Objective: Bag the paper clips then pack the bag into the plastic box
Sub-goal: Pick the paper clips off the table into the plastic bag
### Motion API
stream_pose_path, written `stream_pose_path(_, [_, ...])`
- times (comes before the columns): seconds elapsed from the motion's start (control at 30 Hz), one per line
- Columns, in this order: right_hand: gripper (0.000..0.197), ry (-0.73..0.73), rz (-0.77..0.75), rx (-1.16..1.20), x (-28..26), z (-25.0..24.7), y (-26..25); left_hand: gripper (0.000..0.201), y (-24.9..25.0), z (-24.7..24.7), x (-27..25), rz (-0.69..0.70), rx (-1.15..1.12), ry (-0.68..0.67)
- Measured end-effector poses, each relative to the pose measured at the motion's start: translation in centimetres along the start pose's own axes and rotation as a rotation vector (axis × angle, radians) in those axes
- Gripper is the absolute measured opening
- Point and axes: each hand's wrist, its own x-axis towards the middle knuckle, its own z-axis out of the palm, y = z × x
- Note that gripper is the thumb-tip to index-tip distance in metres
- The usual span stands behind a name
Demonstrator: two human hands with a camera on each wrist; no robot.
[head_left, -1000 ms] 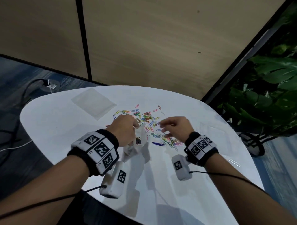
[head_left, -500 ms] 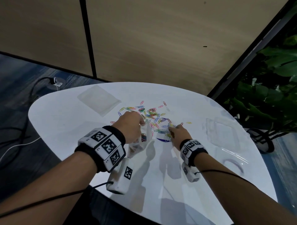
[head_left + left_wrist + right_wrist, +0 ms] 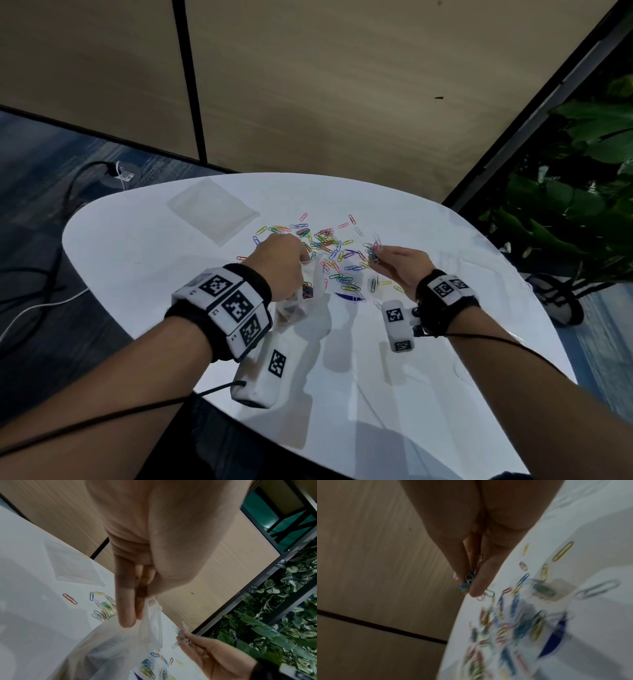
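2 hands (image 3: pixel 281 263), bag (image 3: pixel 310 291) mouth up, clips (image 3: pixel 372 251) pinched

My bare forearms wear black wristbands (image 3: pixel 445 301) carrying white blocks with black square markers; white camera pods (image 3: pixel 263 370) trail black cables (image 3: pixel 102 418).

Table (image 3: pixel 144 260): everything listed is set on or held over it
Paper clips (image 3: pixel 325 240): scattered at the centre, toward 12 o'clock
Spare bags (image 3: pixel 212 212): laid flat at 10 o'clock from the clips
Bag (image 3: pixel 301 301): held up by the left hand (image 3: pixel 277 263) at 7 o'clock from the clips
Right hand (image 3: pixel 404 267): at 4 o'clock from the clips, a bunch of clips (image 3: pixel 373 253) pinched above the table
Plastic box (image 3: pixel 469 270): at 3 o'clock, beyond the right hand
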Motion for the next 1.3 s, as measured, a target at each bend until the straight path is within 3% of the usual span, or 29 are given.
stream_pose_path(0.13, [0.02,-0.34,0.074,0.175,-4.8,3.0,-2.7,0.038,0.0,0.1,0.1,-0.02,-0.01,0.013])
stream_pose_path(0.27, [0.019,-0.479,0.081,0.03,-7.3,6.1,-2.1,0.042,0.0,0.2,0.2,-0.02,-0.026,0.019])
stream_pose_path(0.33, [0.009,-0.46,0.03,-0.11,-7.9,7.3,-1.2,0.04,0.1,0.3,0.2,-0.009,-0.04,0.021])
stream_pose_path(0.47, [0.017,-0.315,-0.216,-0.4,-8.0,8.7,0.5,0.032,0.1,0.4,0.3,0.024,-0.035,0.024])
stream_pose_path(0.53, [0.006,-0.264,-0.32,-0.542,-8.0,9.3,0.9,0.032,0.1,0.4,0.3,0.039,-0.025,0.027])
stream_pose_path(0.7, [0.021,-0.225,-0.493,-0.849,-8.6,10.0,0.7,0.032,0.0,0.3,0.3,0.039,-0.021,0.028])
stream_pose_path(1.07, [0.022,-0.243,-0.637,-1.07,-9.5,10.8,0.1,0.033,0.2,0.0,-0.1,0.043,0.007,0.026])
stream_pose_path(1.3, [0.025,-0.379,-0.662,-1.093,-9.2,10.4,0.0,0.034,0.1,-0.2,-0.2,0.008,-0.011,0.026])
